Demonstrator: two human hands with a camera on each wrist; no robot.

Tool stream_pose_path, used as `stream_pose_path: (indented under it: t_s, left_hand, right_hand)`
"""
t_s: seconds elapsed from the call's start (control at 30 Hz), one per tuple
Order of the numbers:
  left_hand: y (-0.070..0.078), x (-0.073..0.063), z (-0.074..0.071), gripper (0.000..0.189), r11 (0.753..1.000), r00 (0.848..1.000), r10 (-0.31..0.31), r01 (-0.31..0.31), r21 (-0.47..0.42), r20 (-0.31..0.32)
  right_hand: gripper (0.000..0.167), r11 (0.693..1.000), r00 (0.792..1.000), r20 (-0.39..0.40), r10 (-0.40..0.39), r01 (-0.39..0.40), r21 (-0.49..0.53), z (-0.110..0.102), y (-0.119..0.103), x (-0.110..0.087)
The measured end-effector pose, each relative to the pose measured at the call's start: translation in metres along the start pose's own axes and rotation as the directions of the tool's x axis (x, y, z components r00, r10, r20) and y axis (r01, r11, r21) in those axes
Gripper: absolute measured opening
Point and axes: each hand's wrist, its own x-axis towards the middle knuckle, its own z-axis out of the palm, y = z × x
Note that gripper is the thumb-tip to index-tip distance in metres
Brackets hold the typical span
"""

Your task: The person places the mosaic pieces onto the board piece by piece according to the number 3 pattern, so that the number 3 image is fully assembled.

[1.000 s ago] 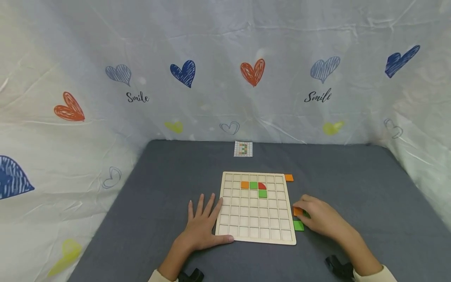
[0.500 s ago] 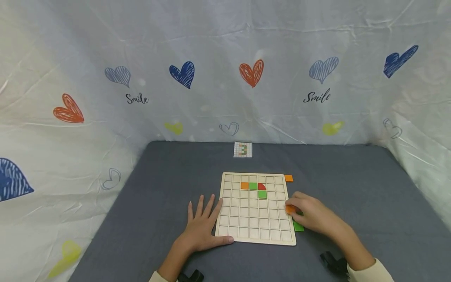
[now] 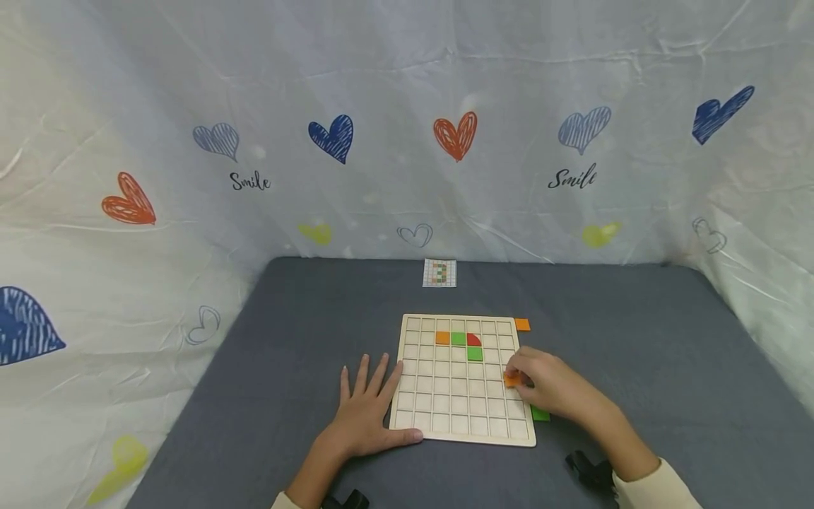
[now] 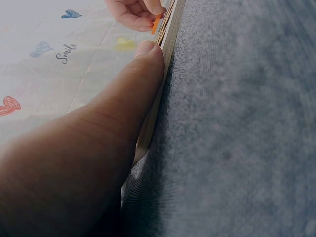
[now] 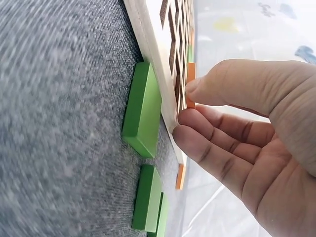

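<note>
A wooden grid board [image 3: 447,406] lies on the grey table. Set in its cells are an orange square tile [image 3: 442,338], two green ones including the upper tile [image 3: 458,338], and a red quarter-round tile [image 3: 473,340]. My left hand [image 3: 364,418] lies with fingers spread at the board's left edge, its thumb along the front-left corner. Over the board's right side, my right hand [image 3: 555,387] pinches an orange square tile [image 5: 191,74] between thumb and fingers. In the right wrist view, that tile stands on edge just above the grid; whether it touches is unclear.
Green tiles lie off the board's right edge, the nearest green tile [image 5: 143,111] beside its rim. Another orange tile [image 3: 522,324] lies at the far right corner. A small printed pattern card [image 3: 439,273] sits at the table's back, before a heart-print curtain [image 3: 394,191].
My right hand has lifted the orange tile from the table beside the board and carried it left over the board's right columns. My left hand has stayed put.
</note>
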Motion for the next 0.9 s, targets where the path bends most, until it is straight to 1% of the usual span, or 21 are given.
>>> stream_pose_path:
  t_s: [0.17, 0.3, 0.43, 0.6, 0.9]
  left_hand:
    - [0.000, 0.000, -0.001, 0.116, 1.000, 1.000, -0.006, 0.006, -0.012, 0.000]
    - [0.000, -0.001, -0.001, 0.117, 1.000, 1.000, -0.003, 0.003, -0.013, 0.000]
    - [0.000, -0.001, 0.000, 0.117, 1.000, 1.000, 0.008, -0.008, -0.026, -0.003]
    - [0.001, 0.000, 0.000, 0.117, 1.000, 1.000, -0.002, 0.002, -0.026, 0.005]
    - [0.001, 0.001, -0.001, 0.116, 1.000, 1.000, -0.011, 0.011, -0.013, 0.013]
  right_hand:
    - [0.020, 1.000, 1.000, -0.018, -0.005, 0.005, -0.020, 0.004, -0.001, 0.006]
    - [0.018, 1.000, 1.000, -0.001, -0.015, 0.014, -0.020, 0.007, -0.004, 0.010]
    - [0.012, 0.999, 0.999, 0.022, -0.047, 0.047, -0.004, 0.009, -0.008, 0.013]
    - [0.011, 0.998, 0.998, 0.018, -0.064, 0.064, -0.006, 0.011, -0.011, 0.018]
    - [0.012, 0.996, 0.998, 0.011, -0.061, 0.061, -0.061, 0.016, -0.016, 0.029]
